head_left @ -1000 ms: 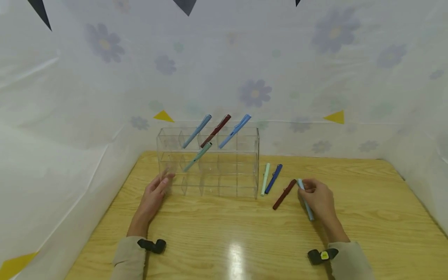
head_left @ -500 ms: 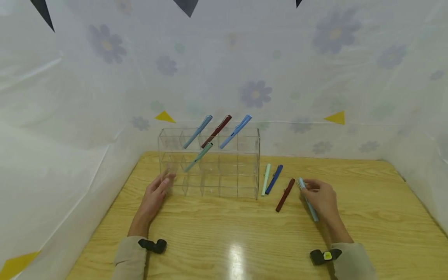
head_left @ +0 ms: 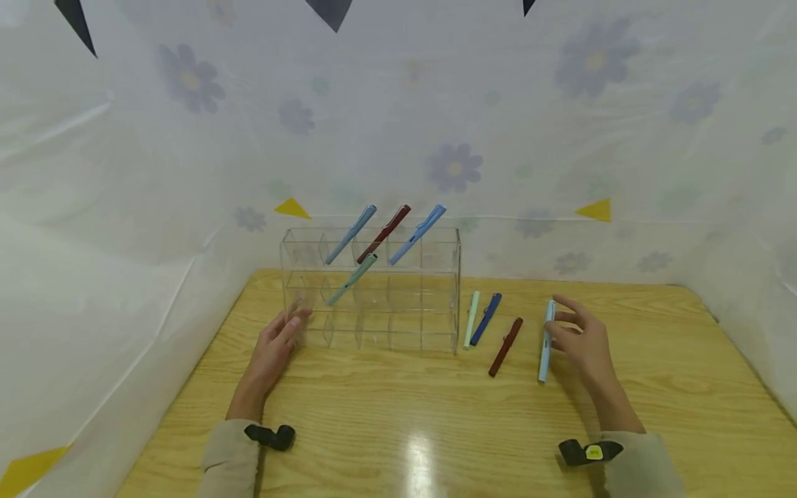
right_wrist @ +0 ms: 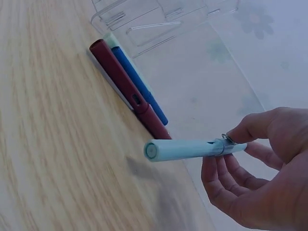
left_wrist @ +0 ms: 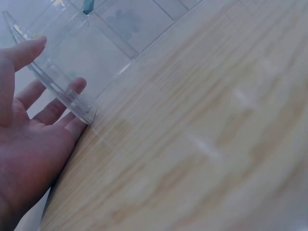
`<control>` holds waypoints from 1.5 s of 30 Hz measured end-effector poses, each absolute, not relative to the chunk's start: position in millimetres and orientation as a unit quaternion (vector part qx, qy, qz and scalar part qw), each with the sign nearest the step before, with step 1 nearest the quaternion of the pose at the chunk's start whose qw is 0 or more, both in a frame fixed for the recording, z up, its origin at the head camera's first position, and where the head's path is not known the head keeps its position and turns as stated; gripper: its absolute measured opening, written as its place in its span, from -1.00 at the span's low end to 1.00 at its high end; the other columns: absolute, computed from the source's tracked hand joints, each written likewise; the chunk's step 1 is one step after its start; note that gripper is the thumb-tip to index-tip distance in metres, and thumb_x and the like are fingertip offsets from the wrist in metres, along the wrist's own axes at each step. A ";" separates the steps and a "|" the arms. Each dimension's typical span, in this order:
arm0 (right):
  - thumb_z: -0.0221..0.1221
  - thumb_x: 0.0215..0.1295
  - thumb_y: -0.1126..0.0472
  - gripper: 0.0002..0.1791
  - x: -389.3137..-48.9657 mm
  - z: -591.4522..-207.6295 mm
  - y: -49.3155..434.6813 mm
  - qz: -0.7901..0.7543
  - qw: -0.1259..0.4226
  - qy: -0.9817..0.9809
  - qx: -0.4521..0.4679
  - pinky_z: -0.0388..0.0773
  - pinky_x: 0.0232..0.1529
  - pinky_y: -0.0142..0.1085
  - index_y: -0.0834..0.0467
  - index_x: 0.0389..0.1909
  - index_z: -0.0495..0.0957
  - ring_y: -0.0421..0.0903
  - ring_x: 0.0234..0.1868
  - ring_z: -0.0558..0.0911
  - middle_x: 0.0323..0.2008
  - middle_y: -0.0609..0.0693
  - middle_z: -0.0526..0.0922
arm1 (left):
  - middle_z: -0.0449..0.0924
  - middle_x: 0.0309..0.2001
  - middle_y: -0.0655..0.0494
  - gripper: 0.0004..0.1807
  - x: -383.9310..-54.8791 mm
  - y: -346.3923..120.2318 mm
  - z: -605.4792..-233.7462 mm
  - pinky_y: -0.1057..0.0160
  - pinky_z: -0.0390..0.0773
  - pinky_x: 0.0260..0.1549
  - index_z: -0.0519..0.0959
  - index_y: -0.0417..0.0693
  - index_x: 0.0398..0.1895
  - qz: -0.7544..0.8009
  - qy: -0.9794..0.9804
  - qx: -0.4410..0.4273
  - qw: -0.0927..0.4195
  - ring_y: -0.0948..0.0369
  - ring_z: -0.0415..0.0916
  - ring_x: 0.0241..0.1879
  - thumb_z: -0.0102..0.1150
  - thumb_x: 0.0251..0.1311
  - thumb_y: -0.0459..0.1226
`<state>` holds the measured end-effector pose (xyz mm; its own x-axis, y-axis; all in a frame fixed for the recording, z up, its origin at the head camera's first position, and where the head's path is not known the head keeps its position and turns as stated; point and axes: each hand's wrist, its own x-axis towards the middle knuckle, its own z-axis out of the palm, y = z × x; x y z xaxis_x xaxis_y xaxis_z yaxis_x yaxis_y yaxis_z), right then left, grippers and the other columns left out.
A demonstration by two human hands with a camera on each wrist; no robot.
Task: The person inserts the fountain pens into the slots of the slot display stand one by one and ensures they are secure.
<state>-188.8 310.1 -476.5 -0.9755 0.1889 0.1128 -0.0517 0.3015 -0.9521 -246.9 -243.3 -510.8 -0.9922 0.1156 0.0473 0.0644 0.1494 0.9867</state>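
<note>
Pale blue pen [head_left: 544,357] is lifted just above the desk [head_left: 349,415], pinched near its clip between the thumb and bent fingers [right_wrist: 219,185] of a person's right hand [head_left: 585,340]. The thumb and fingers are parted only by the pen's width, and its barrel end points toward the person.

At the other side, the left hand [head_left: 272,349] rests at the lower left end of a clear rack [head_left: 406,294]. Its thumb and lightly bent fingers are well parted, with the rack's end wall between them; how firmly they press cannot be told.

A grey-blue pen [head_left: 351,235], a dark red pen [head_left: 384,234] and a light blue pen [head_left: 418,234] lean rightward in neighboring compartments of the rack's top tier, above a green pen [head_left: 352,279] tilted in the middle tier. Between the rack and the right hand, a mint pen [head_left: 472,320], a navy pen [head_left: 486,319] and a maroon pen [head_left: 506,347] lie on the desk. A flower-printed sheet [head_left: 386,104] hangs behind.
</note>
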 end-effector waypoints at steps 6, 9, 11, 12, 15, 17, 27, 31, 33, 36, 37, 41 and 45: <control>0.20 0.50 0.27 -0.38 -188.5 -470.9 307.8 0.643 0.112 -0.757 -0.031 0.68 -0.21 -0.28 0.17 0.52 0.31 -0.30 -0.17 0.71 -0.02 -0.05 0.67 | 0.25 0.53 -0.07 -0.38 -247.4 -244.7 -510.9 0.33 0.21 0.19 0.30 -0.17 0.53 0.667 0.743 0.058 0.027 0.13 0.04 0.49 -0.11 0.62 0.02; 0.18 0.50 0.29 -0.40 -187.2 -467.6 305.8 0.680 0.110 -0.725 -0.029 0.68 -0.21 -0.28 0.17 0.51 0.33 -0.27 -0.16 0.72 -0.08 -0.14 0.70 | 0.26 0.52 -0.10 -0.38 -248.0 -244.9 -510.1 0.34 0.22 0.17 0.31 -0.18 0.52 0.669 0.741 0.059 0.026 0.16 0.06 0.46 -0.11 0.61 0.02; 0.18 0.50 0.30 -0.41 -186.2 -465.4 303.9 0.693 0.114 -0.712 -0.024 0.68 -0.21 -0.27 0.17 0.50 0.34 -0.26 -0.16 0.73 -0.08 -0.13 0.69 | 0.26 0.52 -0.09 -0.38 -248.3 -245.1 -509.5 0.35 0.22 0.17 0.32 -0.19 0.51 0.665 0.744 0.061 0.025 0.17 0.07 0.45 -0.11 0.61 0.02; 0.19 0.49 0.31 -0.41 -185.7 -464.3 302.8 0.696 0.117 -0.708 -0.022 0.68 -0.21 -0.27 0.17 0.50 0.35 -0.25 -0.16 0.73 -0.08 -0.12 0.69 | 0.26 0.52 -0.08 -0.38 -248.5 -245.3 -509.3 0.35 0.23 0.17 0.32 -0.19 0.51 0.661 0.747 0.062 0.025 0.18 0.08 0.45 -0.11 0.61 0.03; 0.23 0.46 0.34 -0.43 -184.5 -460.9 298.7 0.709 0.126 -0.694 -0.011 0.68 -0.22 -0.25 0.14 0.46 0.40 -0.22 -0.17 0.74 -0.06 -0.05 0.67 | 0.23 0.54 -0.09 -0.37 -248.7 -245.5 -508.9 0.32 0.22 0.13 0.33 -0.23 0.50 0.655 0.753 0.066 0.020 0.17 0.08 0.44 -0.11 0.61 0.03; 0.26 0.43 0.35 -0.44 -183.8 -458.2 295.3 0.718 0.132 -0.683 -0.006 0.68 -0.23 -0.23 0.14 0.43 0.44 -0.20 -0.19 0.75 -0.07 -0.02 0.67 | 0.21 0.55 -0.10 -0.36 -248.8 -245.6 -508.8 0.31 0.21 0.12 0.31 -0.26 0.50 0.654 0.753 0.069 0.018 0.16 0.07 0.45 -0.12 0.62 0.02; 0.29 0.38 0.39 -0.54 -181.7 -446.0 272.9 0.739 0.172 -0.651 0.016 0.67 -0.22 -0.17 0.26 0.28 0.48 -0.09 -0.24 0.78 -0.15 0.09 0.70 | 0.16 0.57 -0.03 -0.38 -247.7 -244.5 -509.8 0.32 0.18 0.20 0.33 -0.22 0.49 0.657 0.751 0.063 0.021 0.11 -0.02 0.53 -0.10 0.61 0.03; 0.28 0.38 0.41 -0.56 -181.5 -440.2 263.6 0.741 0.190 -0.644 0.015 0.68 -0.20 -0.15 0.32 0.24 0.49 -0.07 -0.25 0.77 -0.16 0.10 0.70 | 0.10 0.59 -0.09 -0.37 -246.1 -242.9 -508.0 0.17 0.13 0.29 0.27 -0.28 0.51 0.668 0.741 0.069 0.031 0.07 -0.08 0.56 -0.13 0.63 -0.01; 0.28 0.37 0.42 -0.59 -182.3 -436.6 258.6 0.745 0.201 -0.637 0.014 0.68 -0.20 -0.14 0.34 0.21 0.50 -0.06 -0.25 0.77 -0.16 0.11 0.71 | 0.11 0.58 -0.15 -0.36 -245.6 -241.8 -507.2 0.10 0.11 0.28 0.22 -0.30 0.54 0.671 0.737 0.072 0.032 0.04 -0.08 0.56 -0.14 0.64 -0.02; 0.28 0.35 0.45 -0.61 -186.0 -430.5 249.4 0.752 0.217 -0.622 0.019 0.68 -0.21 -0.14 0.37 0.17 0.53 -0.05 -0.26 0.77 -0.17 0.14 0.70 | 0.12 0.57 -0.17 -0.35 -246.0 -241.4 -507.4 0.02 0.08 0.31 0.19 -0.31 0.55 0.677 0.732 0.073 0.032 0.03 -0.07 0.56 -0.14 0.64 -0.04; 0.28 0.35 0.45 -0.62 -187.9 -428.3 246.3 0.755 0.222 -0.617 0.022 0.68 -0.21 -0.14 0.38 0.16 0.53 -0.05 -0.26 0.77 -0.18 0.15 0.70 | 0.12 0.57 -0.18 -0.35 -246.3 -241.3 -507.8 -0.02 0.06 0.32 0.18 -0.31 0.55 0.680 0.729 0.074 0.031 0.03 -0.07 0.56 -0.14 0.64 -0.05; 0.29 0.33 0.48 -0.63 -195.8 -420.2 233.8 0.766 0.234 -0.597 0.042 0.67 -0.21 -0.13 0.43 0.12 0.52 -0.03 -0.26 0.77 -0.19 0.19 0.68 | 0.07 0.59 -0.18 -0.36 -246.7 -241.9 -509.8 -0.16 -0.05 0.43 0.18 -0.33 0.55 0.681 0.727 0.079 0.031 0.00 -0.12 0.58 -0.15 0.65 -0.06; 0.30 0.32 0.48 -0.63 -202.4 -414.0 222.4 0.774 0.239 -0.584 0.052 0.67 -0.19 -0.11 0.47 0.10 0.50 -0.02 -0.26 0.77 -0.21 0.19 0.67 | 0.13 0.57 -0.16 -0.36 -246.7 -242.3 -510.3 -0.18 -0.02 0.42 0.20 -0.30 0.55 0.676 0.732 0.080 0.027 0.01 -0.09 0.58 -0.14 0.64 -0.04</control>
